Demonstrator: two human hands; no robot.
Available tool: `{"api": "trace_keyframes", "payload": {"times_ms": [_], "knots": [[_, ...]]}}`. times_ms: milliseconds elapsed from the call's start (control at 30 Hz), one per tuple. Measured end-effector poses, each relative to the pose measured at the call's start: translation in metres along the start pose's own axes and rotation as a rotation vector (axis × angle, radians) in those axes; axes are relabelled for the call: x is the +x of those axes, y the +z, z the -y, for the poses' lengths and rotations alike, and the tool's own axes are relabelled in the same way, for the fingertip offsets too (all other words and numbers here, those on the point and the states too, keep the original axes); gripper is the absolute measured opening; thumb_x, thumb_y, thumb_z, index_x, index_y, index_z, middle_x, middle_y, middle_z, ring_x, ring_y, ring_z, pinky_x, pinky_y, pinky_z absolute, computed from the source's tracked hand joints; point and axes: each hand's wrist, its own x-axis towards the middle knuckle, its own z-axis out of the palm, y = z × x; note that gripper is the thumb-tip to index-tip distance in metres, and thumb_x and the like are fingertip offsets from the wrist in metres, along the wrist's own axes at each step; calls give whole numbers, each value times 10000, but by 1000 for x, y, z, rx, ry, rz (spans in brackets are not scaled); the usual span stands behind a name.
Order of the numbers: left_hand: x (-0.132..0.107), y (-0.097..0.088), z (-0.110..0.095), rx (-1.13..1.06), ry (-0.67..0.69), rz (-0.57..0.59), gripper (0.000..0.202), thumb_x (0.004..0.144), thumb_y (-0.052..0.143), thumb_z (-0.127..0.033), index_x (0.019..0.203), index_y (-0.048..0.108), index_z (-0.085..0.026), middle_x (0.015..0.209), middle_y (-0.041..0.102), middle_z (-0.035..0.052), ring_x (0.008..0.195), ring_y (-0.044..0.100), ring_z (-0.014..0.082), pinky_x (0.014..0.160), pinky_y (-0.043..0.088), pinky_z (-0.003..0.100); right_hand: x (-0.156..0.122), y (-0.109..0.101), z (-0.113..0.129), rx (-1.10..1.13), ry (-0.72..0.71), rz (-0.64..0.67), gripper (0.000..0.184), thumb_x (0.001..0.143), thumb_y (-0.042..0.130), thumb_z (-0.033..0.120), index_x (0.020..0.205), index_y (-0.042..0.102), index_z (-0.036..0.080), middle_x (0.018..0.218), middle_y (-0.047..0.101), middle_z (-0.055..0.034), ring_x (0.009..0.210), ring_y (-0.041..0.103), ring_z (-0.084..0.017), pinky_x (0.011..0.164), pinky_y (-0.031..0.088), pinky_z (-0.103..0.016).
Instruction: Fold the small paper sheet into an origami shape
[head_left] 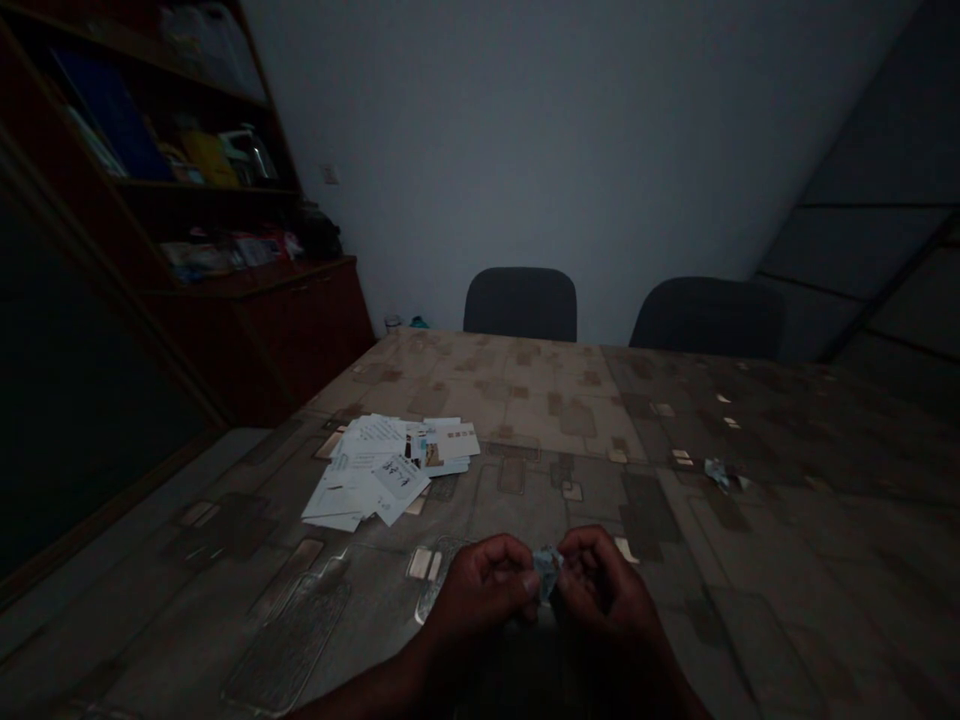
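Near the table's front edge, a small crumpled piece of paper (547, 572), pale and bluish, is pinched between both hands. My left hand (491, 585) grips its left side with thumb and curled fingers. On the other side, my right hand (600, 580) is closed on the same piece, fingers bent inward. The light is dim, so the print on the piece cannot be read. A spread pile of white printed cards (375, 465) lies on the table, ahead and to the left of my hands.
The patterned tablecloth (510, 390) covers a large table. Another small crumpled scrap (718, 473) lies to the right. Two dark chairs, one a grey chair (521, 302), stand beyond the far edge. A wooden shelf unit (292, 310) with household items is at the left.
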Motion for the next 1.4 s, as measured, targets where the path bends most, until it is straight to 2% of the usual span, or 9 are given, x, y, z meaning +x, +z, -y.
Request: {"api": "trace_keyframes", "payload": {"times_ms": [100, 267, 433, 533, 667, 900, 1133, 1300, 1400], "knots": [[-2, 2, -4, 40, -1, -37, 526, 556, 822, -599, 686, 588, -147, 519, 586, -13, 477, 492, 94, 517, 334, 202, -1, 0, -2, -41, -47, -20, 161, 744, 627, 297, 839, 535, 206, 656, 528, 45, 595, 495, -137, 554, 369, -230], [-6, 6, -9, 74, 10, -67, 497, 588, 807, -582, 696, 588, -149, 538, 578, -16, 490, 498, 100, 517, 332, 203, 0, -6, -9, -172, -115, 48, 60, 765, 590, 233, 754, 535, 211, 626, 525, 44, 596, 504, -142, 549, 368, -232], [-5, 5, -9, 117, 27, -110, 452, 600, 798, -543, 687, 582, -156, 546, 560, -22, 499, 490, 109, 520, 338, 210, -2, -8, -4, -219, -137, 73, 102, 828, 533, 293, 792, 570, 205, 663, 554, 23, 633, 527, -154, 558, 382, -236], [-5, 5, -8, 138, 53, -124, 400, 612, 796, -489, 665, 580, -156, 564, 539, -31, 530, 477, 109, 536, 339, 210, -4, -7, 2, -247, -157, 89, 131, 817, 567, 331, 833, 584, 202, 662, 560, 27, 621, 528, -152, 576, 399, -238], [-7, 5, -8, 177, 100, -127, 331, 646, 774, -416, 659, 581, -148, 595, 524, -34, 565, 444, 105, 548, 325, 205, -3, -4, 3, -274, -161, 33, 135, 786, 603, 320, 849, 587, 202, 660, 563, 31, 621, 532, -153, 588, 407, -239], [-10, 8, -13, 251, 117, -114, 229, 689, 711, -341, 662, 589, -148, 595, 499, -33, 573, 407, 111, 539, 308, 209, -2, -7, 5, -335, -149, 60, 128, 764, 606, 303, 827, 596, 193, 646, 564, 27, 611, 540, -158, 580, 419, -237], [-12, 6, -9, 352, 182, -130, 166, 729, 688, -298, 678, 623, -154, 619, 519, -20, 602, 441, 127, 573, 353, 222, -2, -6, -4, -306, -245, 40, 86, 816, 548, 282, 822, 583, 204, 648, 548, 34, 587, 520, -141, 553, 393, -222], [-10, 4, -9, 310, 292, -93, 138, 739, 689, -268, 694, 636, -149, 779, 591, 28, 723, 537, 157, 654, 406, 239, -2, -6, -2, -276, -207, 61, 106, 826, 537, 302, 812, 579, 205, 649, 542, 33, 594, 515, -142, 553, 388, -222], [-8, 4, -9, 224, 203, -102, 189, 734, 720, -308, 714, 624, -147, 728, 597, 17, 673, 541, 141, 625, 404, 227, -1, -5, -2, -245, -154, 62, 115, 822, 551, 306, 825, 596, 200, 658, 553, 28, 618, 525, -149, 570, 396, -226]]}}
